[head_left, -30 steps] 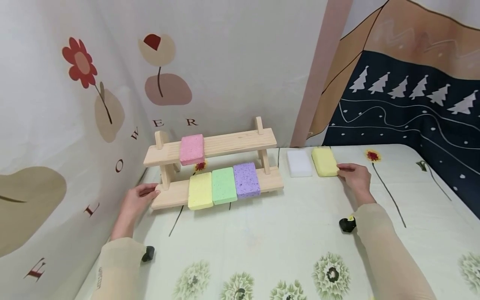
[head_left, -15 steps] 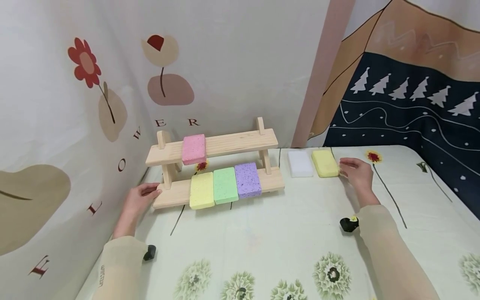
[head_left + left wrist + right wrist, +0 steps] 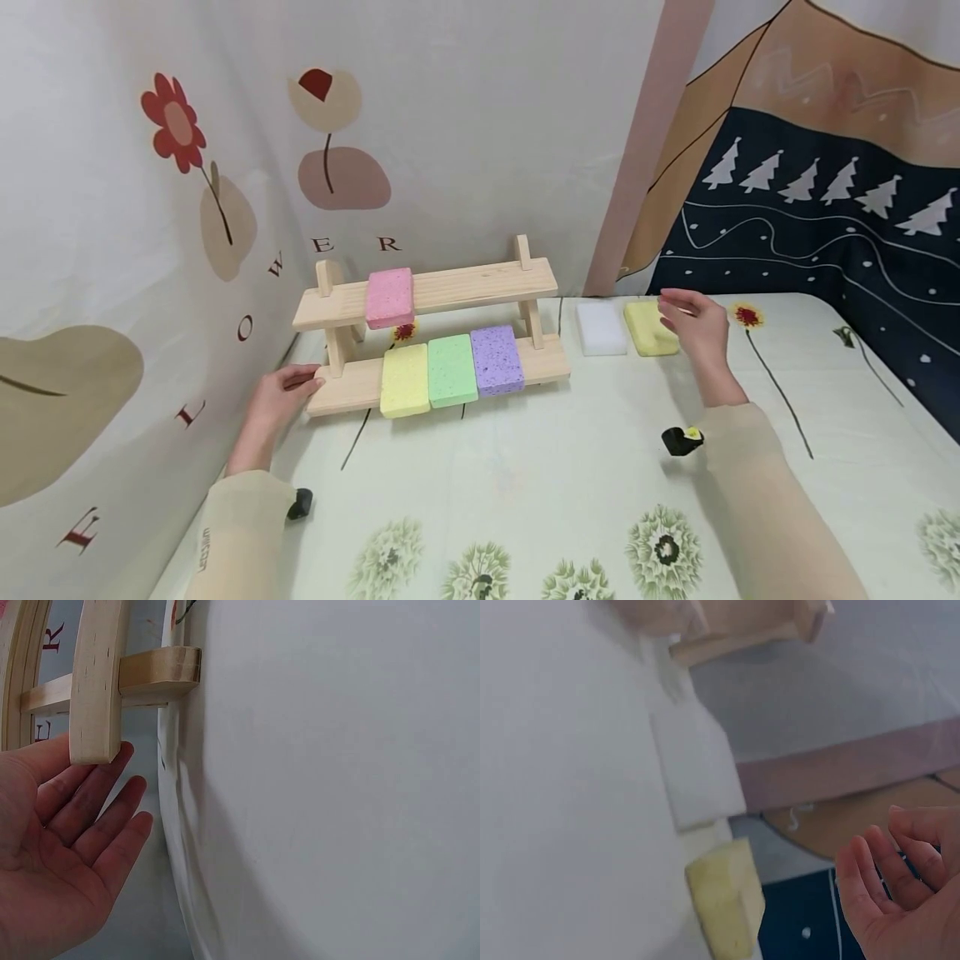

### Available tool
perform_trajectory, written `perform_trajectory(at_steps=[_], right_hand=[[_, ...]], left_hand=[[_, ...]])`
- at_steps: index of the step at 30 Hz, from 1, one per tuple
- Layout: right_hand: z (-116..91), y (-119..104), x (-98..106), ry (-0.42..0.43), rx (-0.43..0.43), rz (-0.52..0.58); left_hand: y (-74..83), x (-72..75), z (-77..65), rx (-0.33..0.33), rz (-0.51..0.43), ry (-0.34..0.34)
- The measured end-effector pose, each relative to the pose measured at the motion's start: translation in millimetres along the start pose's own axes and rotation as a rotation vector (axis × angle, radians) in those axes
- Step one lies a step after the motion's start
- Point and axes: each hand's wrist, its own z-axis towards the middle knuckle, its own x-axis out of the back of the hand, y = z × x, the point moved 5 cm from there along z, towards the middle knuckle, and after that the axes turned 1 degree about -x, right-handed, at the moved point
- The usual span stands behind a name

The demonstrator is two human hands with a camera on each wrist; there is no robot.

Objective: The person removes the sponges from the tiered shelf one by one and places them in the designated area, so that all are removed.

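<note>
In the head view my left hand (image 3: 273, 408) pinches the left end of a two-tier wooden shelf (image 3: 341, 393), thumb and fingers on either side of its lower board. My right hand (image 3: 699, 332) is raised beside a yellow sponge (image 3: 643, 327) at the right, partly in front of its edge. The right wrist view shows that hand (image 3: 904, 889) apart from the sponge, fingers loosely bent and holding nothing. A white sponge (image 3: 602, 328) lies flat just left of the yellow one.
A pink sponge (image 3: 390, 297) sits on the shelf's upper board. Along the lower board lie a yellow sponge (image 3: 405, 380), a green sponge (image 3: 452, 370) and a purple sponge (image 3: 497, 360), side by side. Printed cloth (image 3: 480, 150) hangs close behind and left of the shelf.
My right hand has let go of the right-hand yellow sponge's edge and moved up and slightly left. The left hand keeps its place at the shelf's end.
</note>
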Motion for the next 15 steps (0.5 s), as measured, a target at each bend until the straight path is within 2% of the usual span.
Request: perform_trajectory(at_steps=[4, 10, 15], right_hand=[[-8.8, -16.2, -14.9, -0.042, 0.048, 0.019], [-20.8, -39.2, -40.3, -0.110, 0.114, 0.124], [-28.0, -53.0, -62.3, -0.157, 0.161, 0.150]], left_hand=[[0.4, 0.4, -0.9, 0.001, 0.001, 0.006], [1.1, 0.2, -2.1, 0.003, -0.008, 0.007], [1.2, -0.4, -1.2, 0.007, -0.019, 0.004]])
